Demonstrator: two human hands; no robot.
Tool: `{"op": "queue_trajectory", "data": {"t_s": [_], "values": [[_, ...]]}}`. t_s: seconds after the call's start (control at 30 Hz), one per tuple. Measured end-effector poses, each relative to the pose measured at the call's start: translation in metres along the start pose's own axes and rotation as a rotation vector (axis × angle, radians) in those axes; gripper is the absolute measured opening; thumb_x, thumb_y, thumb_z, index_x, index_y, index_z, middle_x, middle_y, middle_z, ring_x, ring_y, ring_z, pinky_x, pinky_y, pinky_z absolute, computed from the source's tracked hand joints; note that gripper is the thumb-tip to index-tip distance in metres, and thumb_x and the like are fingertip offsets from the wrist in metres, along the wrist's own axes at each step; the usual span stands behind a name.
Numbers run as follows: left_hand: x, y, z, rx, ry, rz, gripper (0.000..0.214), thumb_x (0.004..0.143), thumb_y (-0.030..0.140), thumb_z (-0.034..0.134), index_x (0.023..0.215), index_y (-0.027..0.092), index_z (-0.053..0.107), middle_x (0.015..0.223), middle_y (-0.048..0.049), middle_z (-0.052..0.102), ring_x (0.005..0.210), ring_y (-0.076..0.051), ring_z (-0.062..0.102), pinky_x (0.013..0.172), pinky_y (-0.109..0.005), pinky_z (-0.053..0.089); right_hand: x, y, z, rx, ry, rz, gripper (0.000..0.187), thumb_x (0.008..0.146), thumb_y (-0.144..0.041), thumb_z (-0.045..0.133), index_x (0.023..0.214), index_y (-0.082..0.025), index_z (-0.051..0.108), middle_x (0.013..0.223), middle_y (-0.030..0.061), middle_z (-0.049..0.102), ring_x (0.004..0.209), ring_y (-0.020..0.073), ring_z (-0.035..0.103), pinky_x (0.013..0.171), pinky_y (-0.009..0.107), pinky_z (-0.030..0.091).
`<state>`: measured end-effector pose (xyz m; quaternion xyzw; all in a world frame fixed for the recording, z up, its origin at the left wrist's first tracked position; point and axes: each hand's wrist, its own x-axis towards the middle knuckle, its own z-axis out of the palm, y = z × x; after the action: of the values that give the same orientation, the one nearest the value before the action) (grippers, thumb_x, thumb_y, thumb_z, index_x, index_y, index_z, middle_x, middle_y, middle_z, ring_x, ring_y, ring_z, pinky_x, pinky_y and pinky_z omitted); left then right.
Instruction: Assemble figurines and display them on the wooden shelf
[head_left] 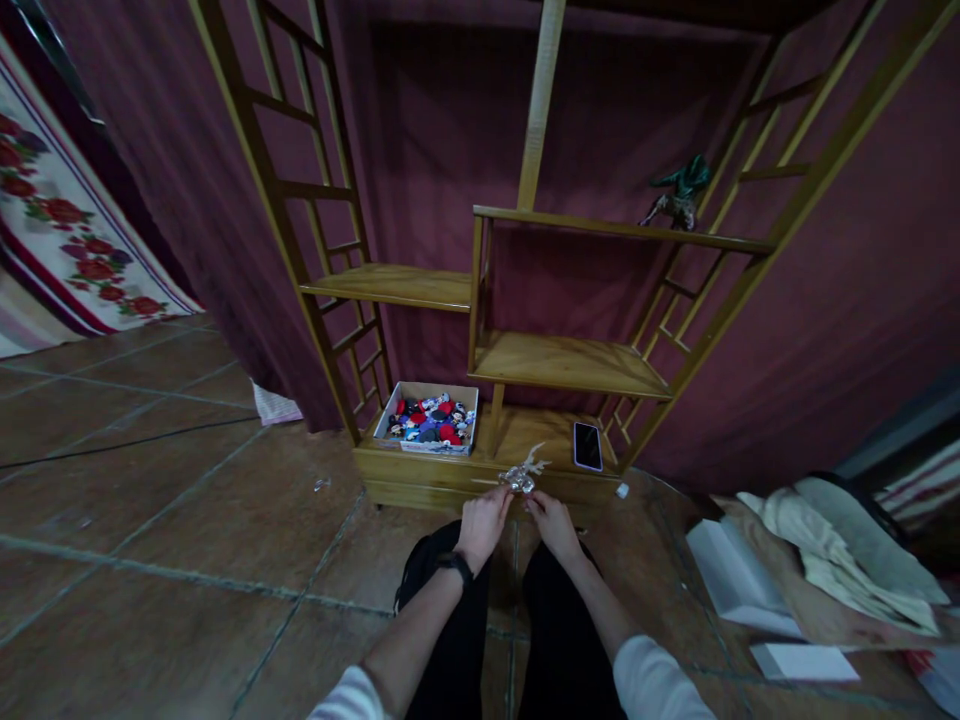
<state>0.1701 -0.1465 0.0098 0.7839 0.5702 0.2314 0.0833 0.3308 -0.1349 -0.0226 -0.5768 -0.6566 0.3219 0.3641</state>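
Head view | left hand (484,522), right hand (551,520) together gripping silvery figure (523,478) | details blurred

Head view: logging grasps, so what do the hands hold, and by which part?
Left hand and right hand together pinch a small silvery figurine by its lower end.

Prob. a home rm, lived-in, not a shop or lab. Brown tiled floor (150,520), dark red curtain (862,300) as back wall, floral cloth (67,240) hanging far L. Wooden display shelf (570,365) in the middle w/ hobby stuff: box of small toy figures (429,418), green figurine (679,195) upper R, silvery figure (523,476) at its base, phone (587,445). Near R: crumpled fabric (832,550) & white boxes (731,575) on the floor.
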Motion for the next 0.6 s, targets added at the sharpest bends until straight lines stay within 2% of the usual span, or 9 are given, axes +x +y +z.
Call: {"op": "queue_trajectory", "data": {"t_s": [0.17, 0.37, 0.6], "values": [[0.003, 0.005, 0.001, 0.161, -0.033, -0.015, 0.033, 0.092, 0.031, 0.026, 0.103, 0.018, 0.054, 0.087, -0.0095, 0.065, 0.075, -0.019, 0.062, 0.061, -0.026, 0.039, 0.002, -0.003, 0.003, -0.020, 0.042, 0.024, 0.025, 0.080, -0.024, 0.040, 0.081, -0.023, 0.065, 0.074, 0.0018, 0.067, 0.070, 0.0163, 0.064, 0.060, 0.023, 0.047], [0.007, 0.005, -0.007, 0.316, -0.086, 0.127, 0.023, 0.089, 0.017, 0.033, 0.099, 0.013, 0.054, 0.084, -0.0124, 0.063, 0.078, -0.020, 0.061, 0.066, -0.029, 0.041, 0.006, -0.007, -0.002, 0.083, 0.002, 0.043, 0.023, 0.078, -0.025, 0.042, 0.082, -0.023, 0.064, 0.074, 0.0013, 0.067, 0.072, 0.0170, 0.064, 0.056, 0.023, 0.050], [0.005, 0.006, -0.008, 0.392, -0.110, 0.197, 0.022, 0.087, 0.010, 0.035, 0.102, 0.011, 0.051, 0.088, -0.0133, 0.060, 0.083, -0.020, 0.058, 0.069, -0.031, 0.042, 0.003, 0.004, -0.003, -0.007, 0.058, 0.000, 0.022, 0.077, -0.024, 0.043, 0.082, -0.022, 0.065, 0.077, 0.0018, 0.067, 0.073, 0.0170, 0.063, 0.070, 0.027, 0.050]]}}
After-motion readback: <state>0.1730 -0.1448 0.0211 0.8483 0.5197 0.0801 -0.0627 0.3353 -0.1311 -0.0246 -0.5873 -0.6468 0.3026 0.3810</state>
